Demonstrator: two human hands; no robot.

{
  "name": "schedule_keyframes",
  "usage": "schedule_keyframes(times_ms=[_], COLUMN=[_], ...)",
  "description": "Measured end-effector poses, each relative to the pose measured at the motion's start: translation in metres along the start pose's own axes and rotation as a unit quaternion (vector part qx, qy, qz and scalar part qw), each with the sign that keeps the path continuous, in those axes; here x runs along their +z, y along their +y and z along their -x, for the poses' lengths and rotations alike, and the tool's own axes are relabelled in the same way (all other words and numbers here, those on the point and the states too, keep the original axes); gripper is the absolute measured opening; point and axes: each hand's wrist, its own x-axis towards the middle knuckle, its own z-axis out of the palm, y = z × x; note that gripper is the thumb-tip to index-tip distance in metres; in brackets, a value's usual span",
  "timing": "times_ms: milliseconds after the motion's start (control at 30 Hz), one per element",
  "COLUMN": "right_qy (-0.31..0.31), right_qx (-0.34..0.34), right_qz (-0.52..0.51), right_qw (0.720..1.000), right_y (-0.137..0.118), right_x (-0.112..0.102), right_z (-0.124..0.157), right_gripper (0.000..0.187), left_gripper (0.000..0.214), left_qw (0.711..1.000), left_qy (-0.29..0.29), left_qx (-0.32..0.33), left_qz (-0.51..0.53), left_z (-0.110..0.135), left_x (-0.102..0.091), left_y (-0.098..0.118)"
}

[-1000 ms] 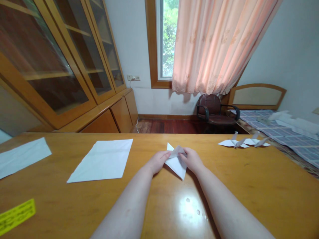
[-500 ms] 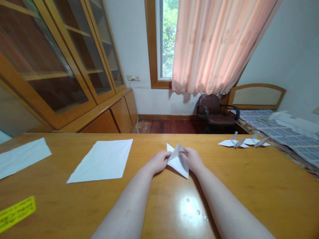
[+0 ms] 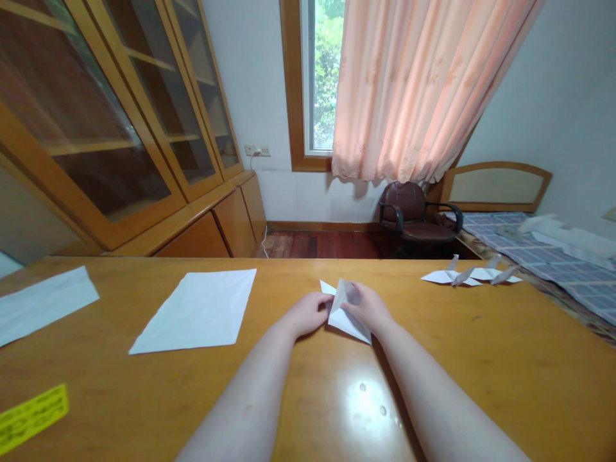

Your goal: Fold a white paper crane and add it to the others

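A white folded paper lies in the middle of the wooden table, pointed toward me and to the right. My left hand pinches its left side with closed fingers. My right hand grips its upper right part, where a flap stands up from the sheet. Both forearms reach in from the bottom edge.
A flat white sheet lies left of my hands, another sheet at the far left, a yellow slip near the front left corner. Folded paper shapes sit at the back right. Beyond stand a chair, a cabinet and a bed.
The folded paper has turned a little, its near tip swinging to the right, and the raised flap has opened wider. Both hands stay on it.
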Motion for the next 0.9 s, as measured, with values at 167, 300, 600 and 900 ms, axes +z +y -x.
schedule_keyframes(times_ms=[167, 300, 600, 900], right_qy=[0.002, 0.005, 0.027, 0.023], right_qx=[-0.011, -0.008, 0.004, 0.0], right_qz=[-0.023, -0.027, -0.006, 0.0], right_qw=[1.0, 1.0, 1.0, 1.0], right_y=[-0.004, -0.004, 0.002, 0.003], right_x=[-0.001, -0.001, 0.001, 0.004], right_z=[0.0, 0.0, -0.001, -0.001], right_gripper=[0.064, 0.065, 0.063, 0.08], left_gripper=[0.032, 0.031, 0.035, 0.038], left_qw=[1.0, 1.0, 1.0, 1.0], left_qy=[-0.001, -0.003, -0.006, 0.005], left_qx=[-0.014, -0.001, 0.012, 0.0], left_qz=[0.007, 0.01, 0.003, -0.031], left_z=[-0.001, -0.001, 0.0, -0.001], left_x=[0.0, 0.0, -0.001, 0.001], left_y=[0.0, -0.001, -0.001, -0.012])
